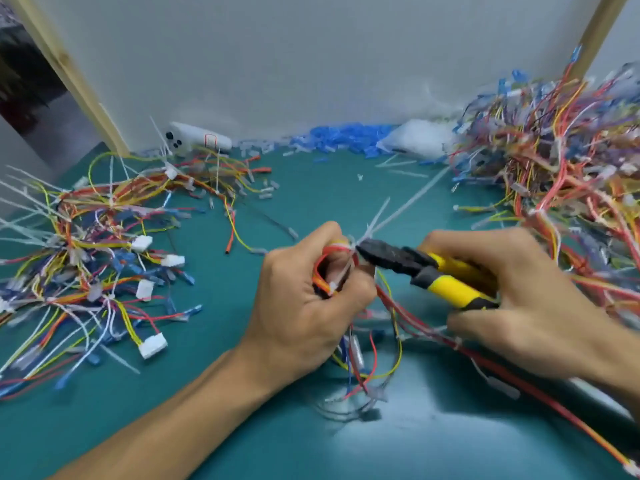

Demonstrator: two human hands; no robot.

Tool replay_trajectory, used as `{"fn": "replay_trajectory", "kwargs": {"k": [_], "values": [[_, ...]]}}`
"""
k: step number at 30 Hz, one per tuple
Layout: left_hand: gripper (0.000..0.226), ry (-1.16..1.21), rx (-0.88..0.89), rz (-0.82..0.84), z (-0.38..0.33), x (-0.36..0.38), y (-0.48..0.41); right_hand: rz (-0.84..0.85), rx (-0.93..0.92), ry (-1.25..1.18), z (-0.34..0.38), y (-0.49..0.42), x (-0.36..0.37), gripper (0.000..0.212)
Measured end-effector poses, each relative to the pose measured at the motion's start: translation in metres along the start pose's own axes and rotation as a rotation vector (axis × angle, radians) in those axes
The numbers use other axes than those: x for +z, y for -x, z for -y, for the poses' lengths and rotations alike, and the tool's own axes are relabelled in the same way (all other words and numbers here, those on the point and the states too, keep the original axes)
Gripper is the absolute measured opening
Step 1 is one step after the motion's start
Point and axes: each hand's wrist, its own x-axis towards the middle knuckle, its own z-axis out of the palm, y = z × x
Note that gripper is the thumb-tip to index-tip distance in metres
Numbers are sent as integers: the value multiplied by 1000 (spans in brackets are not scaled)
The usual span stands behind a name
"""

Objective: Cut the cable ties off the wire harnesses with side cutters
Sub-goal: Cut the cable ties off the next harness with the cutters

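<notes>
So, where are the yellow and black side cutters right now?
Head view, just right of centre: the right hand grips the yellow and black side cutters, whose tips meet the white cable tie on the red wire bundle in the left hand.

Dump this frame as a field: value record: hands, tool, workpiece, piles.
left hand: grips a wire harness looped in the fist
right hand: grips the side cutters by their yellow-black handles
cutter tip: at the white cable tie beside the left fist; cut or not, cannot tell
left pile: loose harnesses on the green mat
right pile: taller harness heap
back edge: blue bits along the wall
</notes>
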Motion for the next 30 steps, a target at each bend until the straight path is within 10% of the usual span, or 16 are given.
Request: {"fn": "replay_trajectory", "kwargs": {"k": [30], "values": [[46,11,-60,24,0,0,-1,167,193,-449,-4,-2,-3,34]]}}
